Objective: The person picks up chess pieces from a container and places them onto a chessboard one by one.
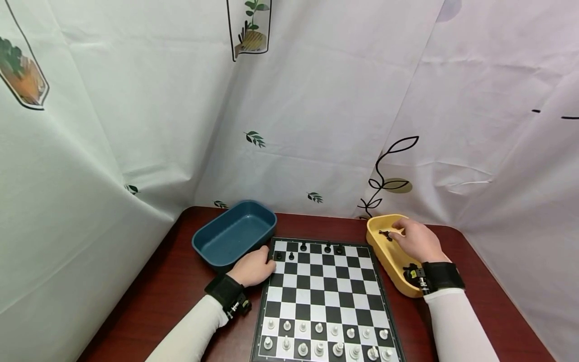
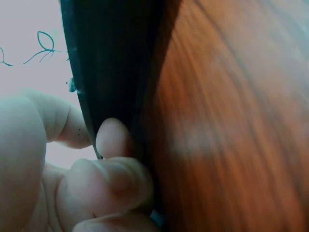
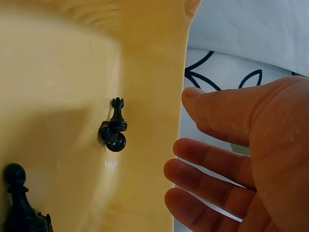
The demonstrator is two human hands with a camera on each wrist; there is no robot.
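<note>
A black-and-white chessboard (image 1: 323, 291) lies on the dark wooden table (image 1: 181, 281). My left hand (image 1: 255, 266) pinches its far left edge; in the left wrist view the thumb and curled fingers (image 2: 113, 140) sit on either side of the dark board edge (image 2: 111, 72). Over the yellow tray (image 1: 389, 269) hovers my right hand (image 1: 416, 241), holding nothing. In the right wrist view its fingers (image 3: 207, 164) are relaxed, a little way from a black piece (image 3: 114, 128) lying in the tray (image 3: 58, 72). Another black piece (image 3: 17, 203) stands at the lower left.
A blue tray (image 1: 232, 236) stands by the board's far left corner, with nothing showing inside. A few black pieces (image 1: 303, 247) stand on the far rows; white pieces (image 1: 325, 339) fill the near two rows. White printed curtains close in the table.
</note>
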